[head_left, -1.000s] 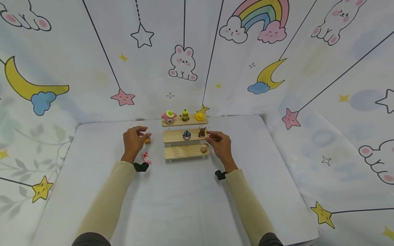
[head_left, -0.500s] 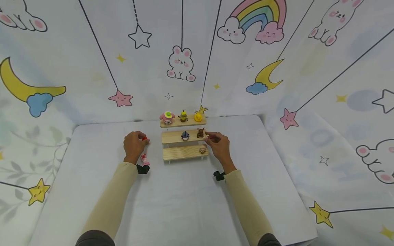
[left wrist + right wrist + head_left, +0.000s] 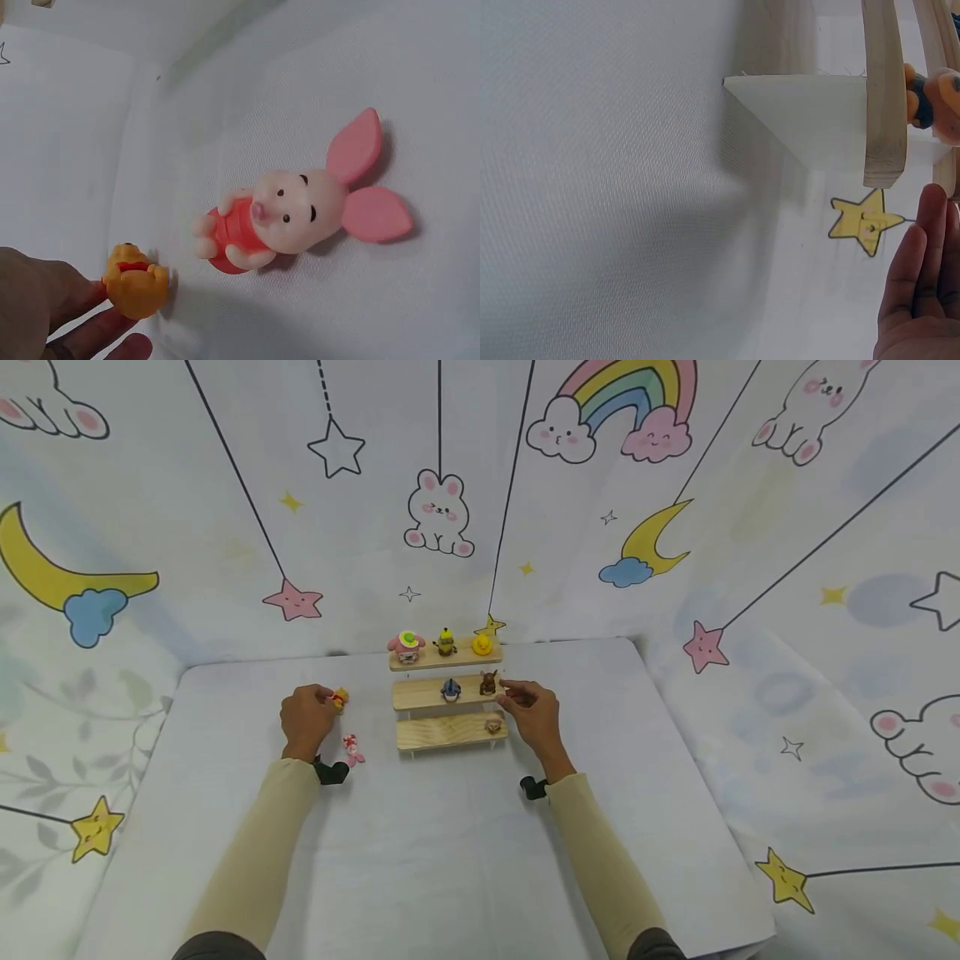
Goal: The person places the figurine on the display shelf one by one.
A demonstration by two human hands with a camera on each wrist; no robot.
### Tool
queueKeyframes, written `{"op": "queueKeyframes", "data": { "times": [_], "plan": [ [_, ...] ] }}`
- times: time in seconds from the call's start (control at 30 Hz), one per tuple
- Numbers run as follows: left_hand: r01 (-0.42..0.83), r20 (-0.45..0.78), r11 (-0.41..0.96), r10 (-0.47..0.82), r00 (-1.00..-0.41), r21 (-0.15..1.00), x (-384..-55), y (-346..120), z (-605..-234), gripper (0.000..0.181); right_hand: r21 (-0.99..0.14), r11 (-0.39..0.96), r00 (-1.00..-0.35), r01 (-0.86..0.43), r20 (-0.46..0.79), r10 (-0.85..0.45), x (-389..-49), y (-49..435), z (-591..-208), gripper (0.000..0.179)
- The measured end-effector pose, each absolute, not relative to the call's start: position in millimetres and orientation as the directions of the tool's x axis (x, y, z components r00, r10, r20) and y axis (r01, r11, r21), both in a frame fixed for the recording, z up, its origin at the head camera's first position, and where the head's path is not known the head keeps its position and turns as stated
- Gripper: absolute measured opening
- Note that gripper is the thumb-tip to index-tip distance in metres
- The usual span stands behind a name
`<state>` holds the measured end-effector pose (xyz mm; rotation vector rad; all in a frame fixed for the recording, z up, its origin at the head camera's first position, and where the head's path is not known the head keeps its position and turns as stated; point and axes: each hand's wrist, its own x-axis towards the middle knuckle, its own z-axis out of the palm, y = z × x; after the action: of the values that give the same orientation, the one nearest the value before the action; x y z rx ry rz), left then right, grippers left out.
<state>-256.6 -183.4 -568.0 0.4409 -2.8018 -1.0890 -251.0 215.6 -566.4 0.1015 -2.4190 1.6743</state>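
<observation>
White fabric backdrop (image 3: 360, 543), printed with pastel cartoons, rises behind your table's plain white cloth (image 3: 420, 860). Nearest obstacle to your left hand (image 3: 306, 720) is the smooth pink piglet figurine in a red outfit (image 3: 300, 214), lying on its back just beside your wrist, ears towards you. That hand's fingers pinch the small yellow-orange bear figurine with a red collar (image 3: 136, 292), left of the three-tier stand of pale wooden boards (image 3: 423, 732). Your right hand (image 3: 536, 714) is at the middle board's right end, close to a brown figurine (image 3: 488, 683); whether it grips that end or only touches it, you can't fairly tell. Blue-and-white figurine (image 3: 450, 690) shares that board, a beige-brown figurine (image 3: 492, 724) (too small to read well) sits below, and three brighter ones line the top. Close behind the stand runs the table's rear edge. White cloth stretches between bear and stand, then broadly towards you.
</observation>
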Motion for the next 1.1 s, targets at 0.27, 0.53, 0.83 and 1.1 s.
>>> {"op": "queueKeyframes", "data": {
  "times": [0.27, 0.53, 0.83, 1.1],
  "plan": [
    [-0.277, -0.070, 0.670, -0.320, -0.945, 0.689, -259, -182, -564, 0.035, -0.924, 0.343, -0.978, -0.170, 0.201, 0.058, -250, 215, -566, 0.031],
    [-0.299, -0.123, 0.701, -0.291, -0.949, 0.647, -264, -186, -567, 0.034, -0.927, 0.335, -0.979, -0.169, 0.198, 0.055, -250, 215, -567, 0.030],
    [-0.273, -0.170, 0.735, -0.214, -0.962, 0.620, -265, -195, -570, 0.037, -0.916, 0.362, -0.976, -0.174, 0.208, 0.057, -251, 215, -565, 0.031],
    [-0.227, -0.127, 0.678, -0.194, -0.973, 0.699, -255, -195, -572, 0.037, -0.914, 0.371, -0.978, -0.165, 0.201, 0.060, -250, 214, -565, 0.032]
  ]
}}
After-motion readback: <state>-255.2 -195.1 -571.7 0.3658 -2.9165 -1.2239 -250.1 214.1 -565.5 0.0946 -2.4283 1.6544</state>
